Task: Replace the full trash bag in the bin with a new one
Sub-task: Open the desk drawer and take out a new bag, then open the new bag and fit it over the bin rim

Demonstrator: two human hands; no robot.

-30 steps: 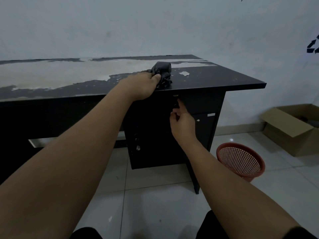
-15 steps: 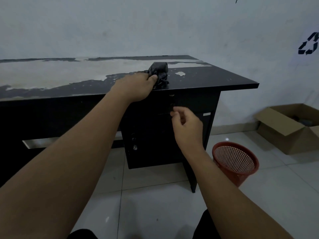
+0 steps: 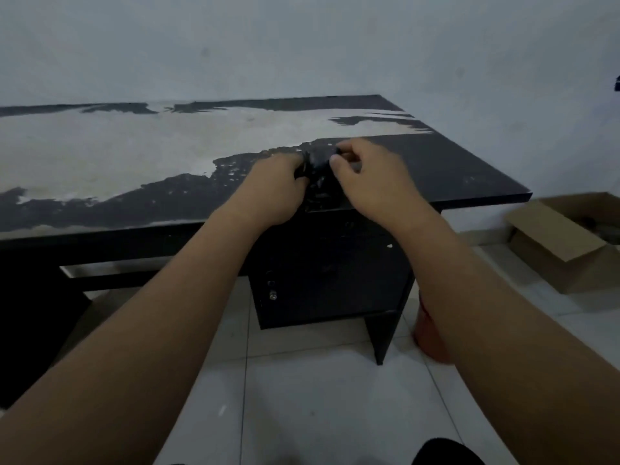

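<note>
A crumpled black trash bag [image 3: 318,169] lies on the worn black desk [image 3: 453,169], near its front edge. My left hand [image 3: 271,189] grips the bag's left side. My right hand [image 3: 372,179] pinches its right side with thumb and fingers. Most of the bag is hidden between the two hands. The red mesh bin [image 3: 431,333] stands on the floor to the right of the desk's cabinet, mostly hidden behind my right forearm.
The desk's cabinet [image 3: 328,273] stands below my hands, with a small lock on its front. An open cardboard box [image 3: 567,243] sits on the tiled floor at the right, by the wall. White floor tiles lie in front of the desk.
My right hand rose from the cabinet front to the desktop and took hold of the bag beside my left hand. The view moved closer and right, so my forearm now covers the bin.
</note>
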